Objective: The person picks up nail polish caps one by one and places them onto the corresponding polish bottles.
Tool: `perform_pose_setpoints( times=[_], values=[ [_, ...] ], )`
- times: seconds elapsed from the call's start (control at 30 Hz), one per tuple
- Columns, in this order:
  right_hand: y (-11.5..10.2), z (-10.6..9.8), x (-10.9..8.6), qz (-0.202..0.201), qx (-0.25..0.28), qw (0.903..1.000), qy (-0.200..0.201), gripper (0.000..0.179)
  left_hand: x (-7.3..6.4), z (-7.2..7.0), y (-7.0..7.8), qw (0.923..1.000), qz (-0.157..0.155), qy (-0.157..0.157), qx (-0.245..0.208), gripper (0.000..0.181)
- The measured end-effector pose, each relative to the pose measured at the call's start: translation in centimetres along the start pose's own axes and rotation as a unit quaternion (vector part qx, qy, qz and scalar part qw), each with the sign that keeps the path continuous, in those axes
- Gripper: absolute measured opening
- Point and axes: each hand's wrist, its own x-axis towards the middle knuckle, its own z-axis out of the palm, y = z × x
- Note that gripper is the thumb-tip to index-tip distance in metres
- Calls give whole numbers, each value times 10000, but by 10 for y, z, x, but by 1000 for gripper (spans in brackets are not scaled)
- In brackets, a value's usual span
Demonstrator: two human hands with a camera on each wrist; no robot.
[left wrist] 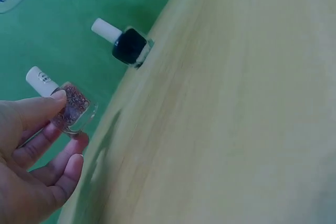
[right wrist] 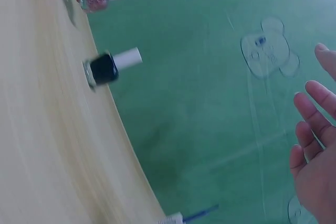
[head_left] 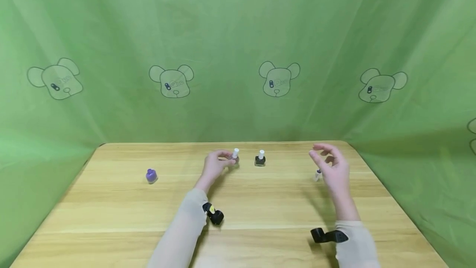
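My left hand pinches a nail polish bottle with glittery dark pink polish and a white cap, between thumb and fingers. In the left wrist view the bottle is tilted; whether its base touches the table cannot be told. Just right of it stands a black nail polish bottle with a white cap, upright on the table. My right hand is raised over the right side of the table, fingers loosely bent and holding nothing. Partly behind it stands a small clear bottle with a thin blue-purple top.
A purple nail polish bottle stands on the left part of the wooden table. Green cloth printed with bear heads hangs behind the table and along both sides. Each forearm carries a black wrist camera.
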Motion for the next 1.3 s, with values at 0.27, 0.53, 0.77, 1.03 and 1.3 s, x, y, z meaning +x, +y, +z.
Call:
perform_pose_setpoints(
  times=[0.27, 0.53, 0.77, 1.03, 1.3],
  values=[
    [23, -22, 10, 574, 165, 9971, 464, 30, 11, 3, -8, 10000, 6, -10, -43, 29],
    [59, -36, 16, 1101, -194, 9936, 162, 44, 13, 3, -14, 9997, 241, -38, 83, 27],
    [71, -41, 16, 1351, -389, 9898, -234, 57, 17, 0, -16, 9997, 97, -243, -7, 31],
    [81, -51, 15, 1521, -674, 9831, -767, 65, 21, -1, -17, 9989, -35, -467, 53, 35],
    [89, -59, 13, 1558, -1057, 9720, -1406, 74, 15, -6, -17, 9982, -173, -414, -402, 55]
  ],
)
